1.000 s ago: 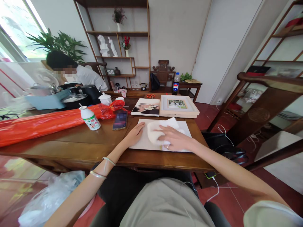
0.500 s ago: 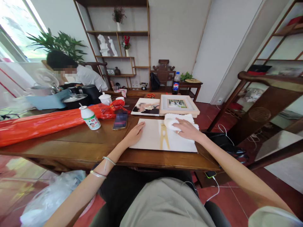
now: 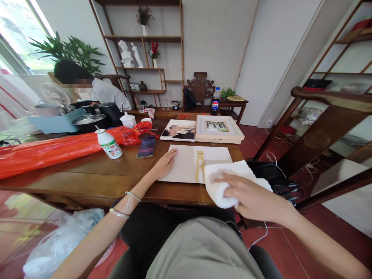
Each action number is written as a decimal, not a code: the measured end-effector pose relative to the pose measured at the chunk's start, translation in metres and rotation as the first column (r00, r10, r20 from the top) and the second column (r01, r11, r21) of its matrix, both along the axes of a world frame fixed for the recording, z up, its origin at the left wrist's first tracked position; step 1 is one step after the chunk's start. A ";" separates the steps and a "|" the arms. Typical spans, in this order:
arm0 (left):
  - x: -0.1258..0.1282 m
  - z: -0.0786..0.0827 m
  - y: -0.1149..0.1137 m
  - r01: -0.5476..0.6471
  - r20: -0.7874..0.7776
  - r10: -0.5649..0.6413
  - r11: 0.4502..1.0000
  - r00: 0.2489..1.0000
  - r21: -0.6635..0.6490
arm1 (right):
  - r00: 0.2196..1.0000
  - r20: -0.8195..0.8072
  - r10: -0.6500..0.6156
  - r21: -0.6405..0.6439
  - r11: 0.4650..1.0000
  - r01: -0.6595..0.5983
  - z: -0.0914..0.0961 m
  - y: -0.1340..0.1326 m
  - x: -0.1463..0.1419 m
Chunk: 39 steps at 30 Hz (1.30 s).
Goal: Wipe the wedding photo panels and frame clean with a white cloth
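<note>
A flat white panel [image 3: 183,164] lies on the wooden table in front of me, with a yellow A-shaped strip like a stand [image 3: 200,159] on its face. My left hand [image 3: 163,166] rests on the panel's left edge, fingers stretched out flat. In my right hand [image 3: 247,195] is a white fluffy cloth [image 3: 216,176], bunched under the fingers. The cloth covers the panel's near right corner and hangs past the table's front edge. Whether it presses on the panel there I cannot tell.
Beyond the panel lie a photo print [image 3: 180,130] and a framed picture [image 3: 219,133]. A phone [image 3: 146,146], a white bottle [image 3: 109,144] and a long red plastic-wrapped bundle [image 3: 58,153] are at left. A cola bottle [image 3: 215,102] stands behind. Another person [image 3: 107,93] sits far left.
My right hand has slid the cloth from the panel's far right corner toward me, over its near right corner and past the table's edge. My left hand stays in place.
</note>
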<state>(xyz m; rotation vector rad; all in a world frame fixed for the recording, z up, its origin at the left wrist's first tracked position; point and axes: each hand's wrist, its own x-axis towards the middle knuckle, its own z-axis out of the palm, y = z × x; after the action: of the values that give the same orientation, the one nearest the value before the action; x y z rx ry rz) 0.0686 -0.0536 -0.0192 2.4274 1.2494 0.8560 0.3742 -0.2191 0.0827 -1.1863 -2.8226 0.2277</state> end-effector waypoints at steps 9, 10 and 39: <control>-0.001 0.001 0.000 0.006 -0.004 -0.006 1.000 1.000 0.002 | 0.987 0.036 -0.159 0.198 0.969 0.149 -0.032 0.126 0.008; -0.001 0.001 0.000 0.006 -0.003 -0.006 1.000 1.000 0.004 | 0.983 0.039 -0.179 0.219 0.961 0.167 -0.035 0.135 0.007; -0.001 0.003 -0.002 0.001 -0.014 -0.001 1.000 1.000 -0.003 | 0.965 -0.013 -0.260 0.163 0.952 0.259 -0.030 0.143 0.015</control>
<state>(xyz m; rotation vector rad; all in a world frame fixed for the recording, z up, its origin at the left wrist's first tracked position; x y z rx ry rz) 0.0680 -0.0554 -0.0160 2.4358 1.2538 0.8377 0.3896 -0.0764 0.0523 -1.5009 -2.5927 -0.0244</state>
